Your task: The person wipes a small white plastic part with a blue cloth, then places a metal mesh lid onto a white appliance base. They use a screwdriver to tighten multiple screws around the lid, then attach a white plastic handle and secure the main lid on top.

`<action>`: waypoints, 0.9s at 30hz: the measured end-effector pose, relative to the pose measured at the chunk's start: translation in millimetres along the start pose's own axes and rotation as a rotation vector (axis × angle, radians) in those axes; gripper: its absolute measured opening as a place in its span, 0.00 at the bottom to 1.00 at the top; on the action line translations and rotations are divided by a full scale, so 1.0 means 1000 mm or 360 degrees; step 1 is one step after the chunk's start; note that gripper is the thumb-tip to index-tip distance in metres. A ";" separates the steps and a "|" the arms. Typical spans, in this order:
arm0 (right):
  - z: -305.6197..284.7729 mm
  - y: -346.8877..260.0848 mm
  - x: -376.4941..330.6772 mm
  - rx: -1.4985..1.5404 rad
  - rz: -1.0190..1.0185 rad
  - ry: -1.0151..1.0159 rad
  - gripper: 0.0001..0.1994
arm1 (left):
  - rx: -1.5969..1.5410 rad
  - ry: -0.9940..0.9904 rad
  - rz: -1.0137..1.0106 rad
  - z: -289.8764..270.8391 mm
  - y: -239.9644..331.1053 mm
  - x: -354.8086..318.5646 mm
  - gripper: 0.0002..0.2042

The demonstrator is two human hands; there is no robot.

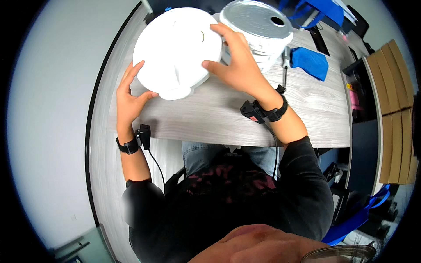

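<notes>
A large round white lid (175, 48) with a tab on its near edge is held over the left part of the table. My left hand (130, 96) grips its lower left rim, the thumb beside the tab. On the right side, my right hand (239, 61) has its fingers and thumb curled over the lid's edge. Just behind that hand stands a round white appliance body (258, 37) with a grey metal top and a dark round hole. The lid's underside is hidden. A black strap with a small box sits on each wrist.
Right of the appliance lie a screwdriver (286, 63) and a blue cloth-like bundle (309, 62) on the wood-grain table (210, 120). Cardboard boxes (392, 114) stand on a shelf at the right. A white wall (57, 109) rises at the left. Cables hang from both wrist boxes.
</notes>
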State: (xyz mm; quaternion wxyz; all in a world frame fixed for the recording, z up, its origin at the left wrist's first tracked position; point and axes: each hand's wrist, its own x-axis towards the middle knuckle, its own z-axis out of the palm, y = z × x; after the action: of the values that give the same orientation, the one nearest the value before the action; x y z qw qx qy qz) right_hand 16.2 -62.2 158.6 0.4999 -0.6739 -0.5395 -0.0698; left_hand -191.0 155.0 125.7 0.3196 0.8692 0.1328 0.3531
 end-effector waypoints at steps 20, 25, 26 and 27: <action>-0.175 0.076 0.002 0.0270 0.0095 0.0688 0.29 | -0.0302 -0.0098 0.0382 0.118 0.146 0.125 0.36; -0.178 0.071 -0.001 0.0384 0.0187 0.0593 0.31 | -0.0388 -0.0115 0.0289 0.121 0.136 0.123 0.35; -0.178 0.071 0.002 0.0348 0.0168 0.0596 0.30 | -0.0362 -0.0119 0.0281 0.119 0.137 0.125 0.35; -0.178 0.073 0.002 0.0353 0.0169 0.0598 0.31 | -0.0364 -0.0116 0.0269 0.119 0.139 0.125 0.35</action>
State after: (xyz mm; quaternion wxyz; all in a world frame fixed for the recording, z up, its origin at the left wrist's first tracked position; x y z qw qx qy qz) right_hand 154.1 -187.9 203.6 0.6656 -0.6176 -0.4049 -0.1080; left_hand -17.4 51.7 216.6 0.3903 0.8475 0.0064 0.3597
